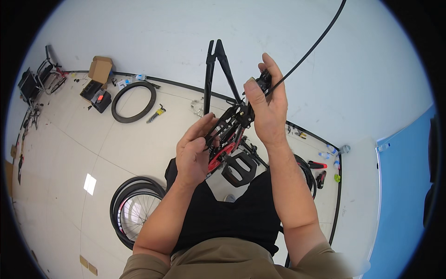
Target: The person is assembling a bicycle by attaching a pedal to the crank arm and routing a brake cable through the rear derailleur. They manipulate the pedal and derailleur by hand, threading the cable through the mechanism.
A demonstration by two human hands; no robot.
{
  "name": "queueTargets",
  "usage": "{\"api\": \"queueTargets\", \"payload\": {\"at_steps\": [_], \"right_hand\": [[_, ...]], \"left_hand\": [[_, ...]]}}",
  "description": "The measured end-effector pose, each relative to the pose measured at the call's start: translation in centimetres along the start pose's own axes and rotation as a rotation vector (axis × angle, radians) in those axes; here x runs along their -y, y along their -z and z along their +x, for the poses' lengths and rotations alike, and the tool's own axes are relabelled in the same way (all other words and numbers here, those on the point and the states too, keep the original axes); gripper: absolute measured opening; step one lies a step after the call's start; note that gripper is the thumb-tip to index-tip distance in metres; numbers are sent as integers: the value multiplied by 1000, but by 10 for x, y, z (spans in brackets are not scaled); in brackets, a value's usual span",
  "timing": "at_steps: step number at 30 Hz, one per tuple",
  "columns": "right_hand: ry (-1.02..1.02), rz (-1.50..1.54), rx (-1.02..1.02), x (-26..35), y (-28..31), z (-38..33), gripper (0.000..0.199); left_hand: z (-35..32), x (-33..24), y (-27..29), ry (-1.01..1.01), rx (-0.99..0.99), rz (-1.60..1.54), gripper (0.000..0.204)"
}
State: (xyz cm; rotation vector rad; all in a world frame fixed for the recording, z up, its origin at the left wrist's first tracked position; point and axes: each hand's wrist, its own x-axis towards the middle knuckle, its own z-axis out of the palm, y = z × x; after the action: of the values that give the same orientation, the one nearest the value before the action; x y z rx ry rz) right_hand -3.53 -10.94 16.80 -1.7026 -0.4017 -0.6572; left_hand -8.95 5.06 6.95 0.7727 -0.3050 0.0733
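The black-and-red bicycle frame [227, 125] stands up in front of the person, its fork legs pointing toward the white wall, a black flat pedal [239, 168] hanging at its lower end. The right hand [265, 108] is clamped on a small black fitting at the end of a black cable [310, 49] that arcs up and away; that cable could, I think, kink or whip loose if the grip slips. The left hand [194, 151] is half closed around the frame's lower tubes, steadying it; if it lets go, the frame may tip. On the floor lie a spoked wheel [134, 211] and a loose tyre [134, 101]. An open cardboard box [100, 69] sits beside a black case [98, 98]; I cannot tell their contents.
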Motion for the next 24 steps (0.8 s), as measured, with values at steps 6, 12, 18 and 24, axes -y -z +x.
{"api": "queueTargets", "payload": {"at_steps": [6, 12, 18, 24], "right_hand": [[118, -58, 22, -10, 0, 0, 56], [78, 116, -61, -8, -11, -2, 46], [101, 127, -75, -2, -14, -2, 43], [91, 159, -73, -2, -12, -3, 44]], "left_hand": [[-4, 22, 16, 166, 106, -199, 53], [-5, 36, 20, 199, 102, -261, 39], [-2, 60, 10, 209, 74, -333, 35], [7, 66, 8, 271, 44, -355, 33]]}}
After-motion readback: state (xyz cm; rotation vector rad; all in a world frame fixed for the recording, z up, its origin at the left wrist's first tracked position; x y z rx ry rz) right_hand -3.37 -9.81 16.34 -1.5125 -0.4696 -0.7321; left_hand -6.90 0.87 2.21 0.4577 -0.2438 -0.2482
